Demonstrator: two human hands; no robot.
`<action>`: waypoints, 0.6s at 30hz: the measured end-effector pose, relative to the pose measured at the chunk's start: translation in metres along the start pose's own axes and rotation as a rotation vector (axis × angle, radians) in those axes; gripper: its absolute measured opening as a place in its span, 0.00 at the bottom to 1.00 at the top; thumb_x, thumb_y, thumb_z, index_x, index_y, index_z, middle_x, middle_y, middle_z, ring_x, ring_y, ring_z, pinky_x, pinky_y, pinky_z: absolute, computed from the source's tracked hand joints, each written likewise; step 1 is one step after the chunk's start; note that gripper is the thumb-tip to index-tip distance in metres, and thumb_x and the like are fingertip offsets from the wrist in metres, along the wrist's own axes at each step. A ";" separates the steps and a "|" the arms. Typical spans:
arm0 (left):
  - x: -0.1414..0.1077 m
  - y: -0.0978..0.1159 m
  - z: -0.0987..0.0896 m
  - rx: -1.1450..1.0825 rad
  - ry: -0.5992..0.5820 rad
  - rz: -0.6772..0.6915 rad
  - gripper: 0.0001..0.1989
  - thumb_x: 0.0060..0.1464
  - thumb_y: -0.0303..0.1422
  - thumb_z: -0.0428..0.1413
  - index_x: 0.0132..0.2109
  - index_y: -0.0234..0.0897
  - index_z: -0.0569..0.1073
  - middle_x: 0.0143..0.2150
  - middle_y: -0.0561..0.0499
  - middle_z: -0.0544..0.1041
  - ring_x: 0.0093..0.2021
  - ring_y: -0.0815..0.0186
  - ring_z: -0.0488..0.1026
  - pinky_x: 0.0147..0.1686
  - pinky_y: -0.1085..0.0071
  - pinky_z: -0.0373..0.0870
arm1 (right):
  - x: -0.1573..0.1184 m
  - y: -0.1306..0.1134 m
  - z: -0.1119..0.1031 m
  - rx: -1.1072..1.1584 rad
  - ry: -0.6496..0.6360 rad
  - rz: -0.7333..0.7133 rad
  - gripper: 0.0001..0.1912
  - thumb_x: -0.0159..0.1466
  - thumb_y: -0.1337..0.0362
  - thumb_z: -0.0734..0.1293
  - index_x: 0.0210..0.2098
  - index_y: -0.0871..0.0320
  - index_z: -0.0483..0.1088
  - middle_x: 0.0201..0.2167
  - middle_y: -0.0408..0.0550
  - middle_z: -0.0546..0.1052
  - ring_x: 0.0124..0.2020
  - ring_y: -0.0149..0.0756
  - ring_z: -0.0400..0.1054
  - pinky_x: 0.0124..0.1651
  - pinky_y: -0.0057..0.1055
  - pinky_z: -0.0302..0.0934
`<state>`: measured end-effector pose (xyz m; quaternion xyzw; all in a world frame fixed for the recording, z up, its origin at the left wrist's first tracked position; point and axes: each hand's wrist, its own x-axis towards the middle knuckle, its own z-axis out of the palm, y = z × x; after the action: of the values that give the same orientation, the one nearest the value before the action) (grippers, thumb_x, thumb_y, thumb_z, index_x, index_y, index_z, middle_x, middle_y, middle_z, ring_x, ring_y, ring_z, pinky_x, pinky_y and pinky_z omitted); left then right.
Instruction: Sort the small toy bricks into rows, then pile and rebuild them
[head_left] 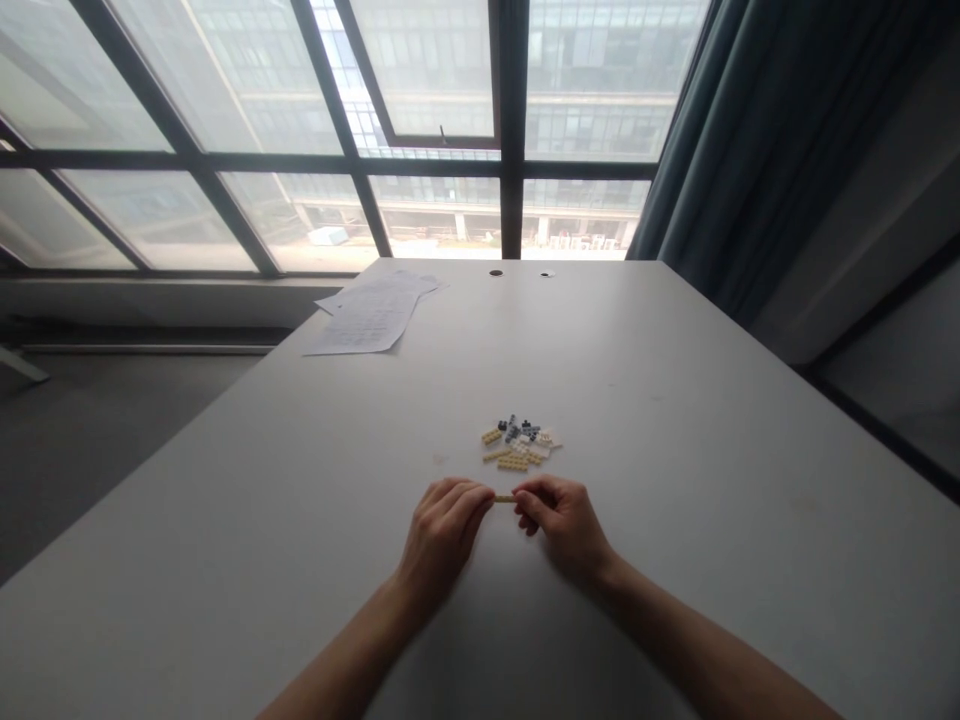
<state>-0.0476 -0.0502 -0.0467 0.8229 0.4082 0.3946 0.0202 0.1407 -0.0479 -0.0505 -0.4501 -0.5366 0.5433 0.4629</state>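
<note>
Standing here, I see both bare hands meeting over one slim, pale-yellow building strip (504,499), apparently of plastic, just below the centre of the frame. The left hand (444,525) comes up from the lower left, its fingers drawn close together and their tips pinching the strip's left end. The right hand (562,520), from the lower right, nips the other end between thumb and forefinger, the remaining fingers curled loosely underneath. Only a short middle stretch shows between the two grips, lying level across the frame; I can't tell from here whether it touches the white, smooth-topped table (300,520) or is held slightly above it.

I'd judge it almost weightless and quite stiff, hard enough to take a firm squeeze, though a hard bend across its thin middle might strain it. Its smooth sides could slip from dry fingertips, and so narrow a thing leaves little to hold. The ends seem the right place to take it, with the pads of thumb and forefinger set squarely against its long sides.

Just beyond the fingertips, near the middle of the frame, lies a loose heap of small yellow, white and grey building pieces (513,464). Thin white printed sheets of paper (360,322) lie well apart from it, toward the upper left.
</note>
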 end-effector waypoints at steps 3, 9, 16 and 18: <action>-0.003 -0.003 0.002 -0.026 -0.013 -0.050 0.05 0.60 0.28 0.53 0.40 0.38 0.73 0.35 0.50 0.77 0.37 0.65 0.71 0.41 0.67 0.67 | -0.002 0.001 0.000 0.005 -0.003 -0.002 0.11 0.59 0.59 0.68 0.34 0.62 0.74 0.22 0.44 0.75 0.22 0.31 0.70 0.27 0.27 0.65; 0.005 -0.011 0.011 0.035 -0.091 -0.114 0.07 0.62 0.32 0.50 0.39 0.38 0.74 0.35 0.49 0.77 0.38 0.63 0.69 0.42 0.65 0.66 | 0.002 0.003 -0.001 -0.430 0.100 -0.220 0.07 0.62 0.65 0.65 0.36 0.57 0.76 0.30 0.47 0.78 0.31 0.35 0.71 0.38 0.31 0.65; 0.034 -0.025 0.025 0.273 -0.184 -0.087 0.10 0.62 0.33 0.49 0.39 0.39 0.74 0.35 0.48 0.76 0.39 0.60 0.68 0.41 0.63 0.63 | 0.010 0.005 -0.009 -0.640 0.152 -0.293 0.08 0.61 0.69 0.64 0.37 0.58 0.75 0.34 0.48 0.78 0.30 0.35 0.70 0.39 0.31 0.63; 0.038 -0.027 0.028 0.313 -0.181 -0.091 0.09 0.62 0.32 0.50 0.38 0.39 0.75 0.35 0.47 0.75 0.39 0.60 0.68 0.40 0.63 0.63 | 0.010 0.006 -0.009 -0.639 0.143 -0.295 0.07 0.61 0.69 0.64 0.37 0.58 0.75 0.33 0.47 0.78 0.30 0.34 0.69 0.39 0.31 0.63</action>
<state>-0.0335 0.0023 -0.0510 0.8289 0.4979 0.2492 -0.0537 0.1481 -0.0363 -0.0562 -0.5267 -0.7048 0.2426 0.4087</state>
